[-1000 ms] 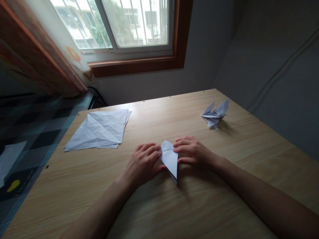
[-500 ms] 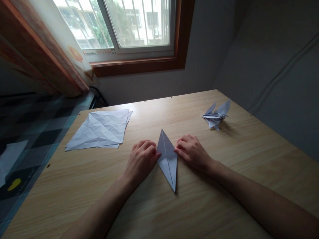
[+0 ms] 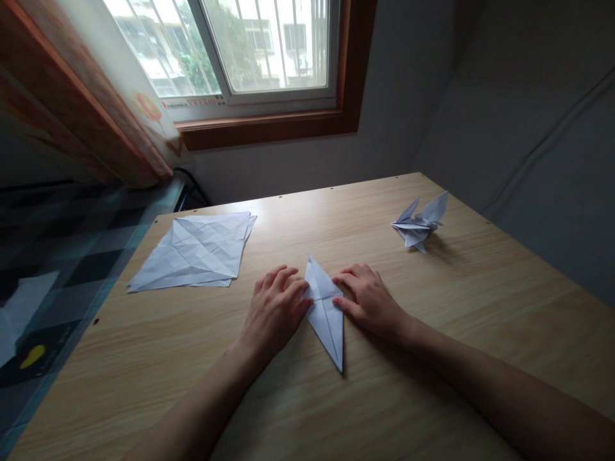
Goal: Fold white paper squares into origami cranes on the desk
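Note:
A white sheet folded into a long diamond, the folded paper [image 3: 327,323], lies in front of me on the wooden table, one point toward me and the other away. A crease runs down its length and another crosses its middle. My left hand [image 3: 276,307] grips its left corner, thumb and index finger at the edge. On the opposite corner my right hand [image 3: 368,298] holds the edge between thumb and forefinger. The undersides of the fingertips are hidden. Beyond my right hand stands a folded paper figure [image 3: 417,224] with raised points.
Creased white paper sheets [image 3: 206,246] lie stacked at the back left of the wooden table [image 3: 269,410]. A checkered surface [image 3: 110,211] with more paper [image 3: 29,307] adjoins on the left. A window [image 3: 273,51] and curtain [image 3: 96,96] are behind.
The folded paper's far half now looks lighter and narrower at its tip, with a crosswise crease showing. Fingers of both hands have spread slightly at its side corners.

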Motion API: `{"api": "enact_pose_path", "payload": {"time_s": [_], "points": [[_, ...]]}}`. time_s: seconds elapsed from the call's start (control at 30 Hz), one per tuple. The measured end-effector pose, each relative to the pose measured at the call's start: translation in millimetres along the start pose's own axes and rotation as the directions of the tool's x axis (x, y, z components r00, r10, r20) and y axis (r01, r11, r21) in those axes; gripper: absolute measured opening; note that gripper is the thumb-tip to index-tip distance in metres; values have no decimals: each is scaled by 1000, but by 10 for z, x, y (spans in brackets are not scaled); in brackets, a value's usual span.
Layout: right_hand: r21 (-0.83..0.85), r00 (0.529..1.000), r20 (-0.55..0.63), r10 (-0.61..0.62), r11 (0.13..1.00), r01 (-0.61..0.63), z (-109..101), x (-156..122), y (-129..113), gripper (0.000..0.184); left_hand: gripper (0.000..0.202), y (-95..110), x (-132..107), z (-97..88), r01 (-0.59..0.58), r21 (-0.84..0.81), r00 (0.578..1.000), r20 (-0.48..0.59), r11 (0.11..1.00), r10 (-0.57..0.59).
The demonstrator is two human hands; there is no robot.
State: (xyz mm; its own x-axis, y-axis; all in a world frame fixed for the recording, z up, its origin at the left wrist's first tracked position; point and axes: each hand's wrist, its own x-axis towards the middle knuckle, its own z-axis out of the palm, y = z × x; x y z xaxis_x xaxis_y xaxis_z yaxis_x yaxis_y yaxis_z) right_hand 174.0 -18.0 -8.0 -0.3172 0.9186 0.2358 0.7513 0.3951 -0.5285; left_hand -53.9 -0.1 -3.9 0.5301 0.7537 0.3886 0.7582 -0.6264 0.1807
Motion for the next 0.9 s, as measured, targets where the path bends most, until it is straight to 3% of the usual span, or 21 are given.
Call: {"api": "enact_pose_path", "payload": {"time_s": [0.17, 0.37, 0.43, 0.53, 0.6, 0.67, 0.9], "points": [[101, 1000, 0, 19, 995, -19, -17, 6, -11, 8, 35, -19, -6, 16, 32, 5, 998, -51, 999, -32], [338, 1000, -26, 5, 941, 3, -49, -18, -91, 8, 39, -12, -12, 12, 42, -33, 998, -45, 999, -44], [479, 998, -15, 63, 877, -48, -39, -20, -86, 5, 40, -10, -11, 0, 48, -46, 998, -48, 998, -50], [698, 981, -55, 188, 709, -97, 10, -4, -34, 14, 45, -6, -5, -23, 49, -75, 996, -64, 996, -54], [801, 965, -107, 239, 596, -59, 45, 10, -3, 22, 46, 2, 2, -38, 32, -103, 998, -58, 994, -38], [840, 962, -139, 234, 543, -11, 62, 16, -7, 24, 41, 16, 13, -57, 7, -144, 1000, -25, 990, -11], [759, 936, -336, 108, 620, 201, -15, -62, -190, 16, 20, 17, 55, -157, 52, -400, 996, 88, 915, -18]]}}
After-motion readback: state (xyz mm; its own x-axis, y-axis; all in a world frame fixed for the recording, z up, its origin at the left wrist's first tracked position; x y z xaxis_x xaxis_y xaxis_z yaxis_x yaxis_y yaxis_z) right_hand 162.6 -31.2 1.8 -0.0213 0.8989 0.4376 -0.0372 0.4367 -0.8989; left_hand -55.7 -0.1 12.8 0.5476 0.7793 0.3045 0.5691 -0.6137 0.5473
